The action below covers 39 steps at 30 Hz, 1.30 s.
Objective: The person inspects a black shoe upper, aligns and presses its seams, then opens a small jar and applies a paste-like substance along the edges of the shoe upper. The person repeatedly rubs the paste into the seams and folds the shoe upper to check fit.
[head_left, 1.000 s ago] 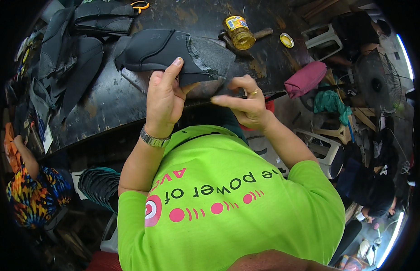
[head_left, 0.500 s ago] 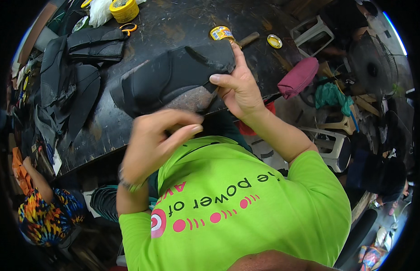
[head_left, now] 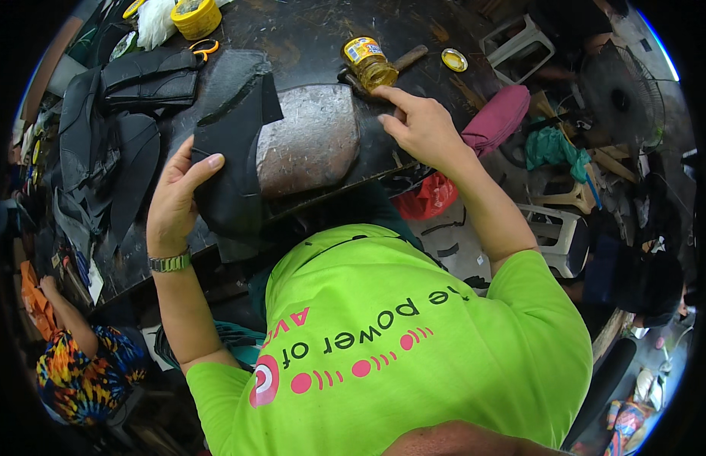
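Note:
My left hand pinches the edge of a black boot-upper-like piece between thumb and fingers. That piece stands partly folded, its grey inner side showing at the top. Beside it a worn, whitish-brown slab lies bare on the table. My right hand is stretched out with nothing gripped. Its index fingertip meets the mouth of a tilted glass jar of yellowish stuff, and the thumb stays apart. Behind the jar lies a hammer-like tool with a wooden handle.
More black pieces are heaped at the left, near orange-handled scissors and a yellow tub. A jar lid and a maroon pouch lie at the right. Another person's sleeve shows lower left; a fan stands far right.
The black piece has moved left off the slab and turned up, from my right hand to my left. My right hand has gone to the jar, and the left has moved outward.

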{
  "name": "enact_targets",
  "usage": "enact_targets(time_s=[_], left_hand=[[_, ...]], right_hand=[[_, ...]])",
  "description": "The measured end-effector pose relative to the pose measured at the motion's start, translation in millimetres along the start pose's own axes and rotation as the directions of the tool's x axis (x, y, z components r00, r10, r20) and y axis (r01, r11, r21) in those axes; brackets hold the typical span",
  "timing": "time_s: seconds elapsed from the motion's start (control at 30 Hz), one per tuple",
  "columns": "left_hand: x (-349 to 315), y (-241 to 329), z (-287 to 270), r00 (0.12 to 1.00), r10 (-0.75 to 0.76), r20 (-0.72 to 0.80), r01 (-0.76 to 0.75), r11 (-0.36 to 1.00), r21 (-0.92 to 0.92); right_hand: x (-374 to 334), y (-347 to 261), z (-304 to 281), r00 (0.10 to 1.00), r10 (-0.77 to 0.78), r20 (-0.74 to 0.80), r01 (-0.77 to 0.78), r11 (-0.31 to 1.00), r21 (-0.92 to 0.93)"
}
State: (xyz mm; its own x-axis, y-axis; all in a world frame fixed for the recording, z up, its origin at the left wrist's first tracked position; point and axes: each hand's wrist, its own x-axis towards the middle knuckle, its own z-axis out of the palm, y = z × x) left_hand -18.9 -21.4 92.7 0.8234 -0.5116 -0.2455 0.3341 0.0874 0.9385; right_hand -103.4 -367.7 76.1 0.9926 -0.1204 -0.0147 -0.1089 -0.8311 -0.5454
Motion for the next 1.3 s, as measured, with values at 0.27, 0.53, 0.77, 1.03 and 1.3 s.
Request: enact_targets(time_s=[0.27,0.53,0.77,1.03,1.3], left_hand=[[7,-21,13,0.999,-0.032,0.031,0.035,0.993,-0.111],[4,-29,17,0.999,-0.032,0.017,0.034,0.991,-0.127],[2,-31,16,0.998,-0.055,0.044,0.061,0.986,-0.153],[-5,-35,17,0.997,-0.069,0.038,0.075,0.976,-0.203],[-7,-41,15,0.999,-0.034,0.027,0.041,0.953,-0.299]], right_hand=[[45,11,21,0.994,0.079,0.069,-0.054,0.947,-0.315],[38,0,12,0.998,0.057,0.031,-0.042,0.933,-0.358],[-2,-33,0,0.917,-0.333,-0.220,0.382,0.892,0.243],[7,-47,36,0.863,-0.409,-0.296,0.505,0.690,0.519],[0,-44,44,0.817,-0.446,-0.366,0.572,0.711,0.409]])
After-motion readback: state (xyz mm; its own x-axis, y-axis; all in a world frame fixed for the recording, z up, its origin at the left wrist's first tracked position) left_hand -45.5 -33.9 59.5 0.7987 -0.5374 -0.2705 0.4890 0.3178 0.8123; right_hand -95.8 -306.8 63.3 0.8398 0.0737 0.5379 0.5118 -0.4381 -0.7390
